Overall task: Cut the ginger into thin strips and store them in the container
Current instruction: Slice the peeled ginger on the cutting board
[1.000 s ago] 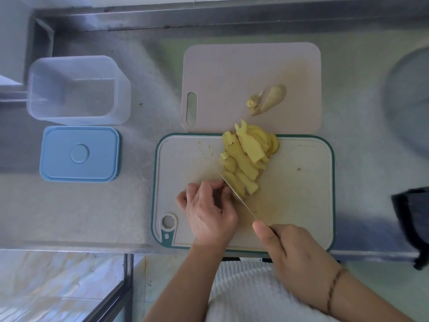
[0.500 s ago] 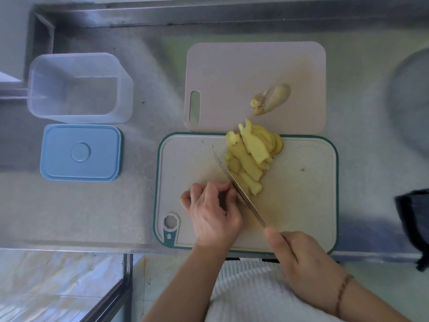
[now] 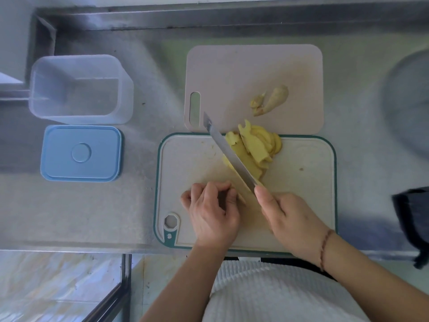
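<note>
One steel-bladed kitchen knife (image 3: 228, 154), grasped in the right hand (image 3: 287, 217), now pushed further forward across the pile of yellow ginger slices (image 3: 253, 147) on the green-rimmed white cutting board (image 3: 308, 189). Left hand (image 3: 212, 205), fingers curled, pins a slice. Strip-cutting continues; clear plastic container (image 3: 79, 89) on steel desk (image 3: 92, 217) unfilled.

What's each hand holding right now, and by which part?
The right hand grips the knife by its handle. The left hand has fingers curled onto the cutting board; what it holds cannot be told.

A stainless steel counter (image 3: 362, 94) with a raised back edge stands over a pale marbled tile floor (image 3: 53, 284)
</note>
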A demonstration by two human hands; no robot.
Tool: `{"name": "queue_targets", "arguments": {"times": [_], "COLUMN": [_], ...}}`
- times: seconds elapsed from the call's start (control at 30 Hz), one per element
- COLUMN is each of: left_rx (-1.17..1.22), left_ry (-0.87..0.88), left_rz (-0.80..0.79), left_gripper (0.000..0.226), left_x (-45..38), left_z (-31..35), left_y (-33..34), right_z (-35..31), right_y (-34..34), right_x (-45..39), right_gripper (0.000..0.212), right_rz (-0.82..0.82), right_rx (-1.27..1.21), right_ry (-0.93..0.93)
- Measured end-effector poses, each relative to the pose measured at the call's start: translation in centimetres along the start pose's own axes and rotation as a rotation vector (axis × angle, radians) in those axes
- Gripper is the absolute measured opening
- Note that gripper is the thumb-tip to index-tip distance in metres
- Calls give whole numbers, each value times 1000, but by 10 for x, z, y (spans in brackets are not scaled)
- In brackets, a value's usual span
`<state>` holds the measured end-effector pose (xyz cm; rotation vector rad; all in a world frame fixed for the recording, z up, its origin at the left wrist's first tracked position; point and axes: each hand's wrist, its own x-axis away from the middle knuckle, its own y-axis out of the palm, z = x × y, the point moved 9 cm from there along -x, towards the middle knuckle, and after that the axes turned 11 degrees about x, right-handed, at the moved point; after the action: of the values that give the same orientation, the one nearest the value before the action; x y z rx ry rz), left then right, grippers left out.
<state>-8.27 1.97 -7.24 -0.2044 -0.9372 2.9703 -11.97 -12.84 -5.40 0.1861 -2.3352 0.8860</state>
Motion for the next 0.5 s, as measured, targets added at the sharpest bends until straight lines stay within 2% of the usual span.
{"name": "queue_targets", "arguments": {"times": [0.23,0.5], "left_rx": [6,8], "left_ry": [-17,-20], "left_rz": [0,4], "left_gripper": [12,14], "left_x": [1,0], "left_z": [-1,1], "left_y": [1,1], "right_z": [15,14], "right_y": [6,12], "right_x": [47,54], "right_gripper": [65,56], "right_rz": [15,-17], "right_rx": [35,10], "right_ry": [3,33]}}
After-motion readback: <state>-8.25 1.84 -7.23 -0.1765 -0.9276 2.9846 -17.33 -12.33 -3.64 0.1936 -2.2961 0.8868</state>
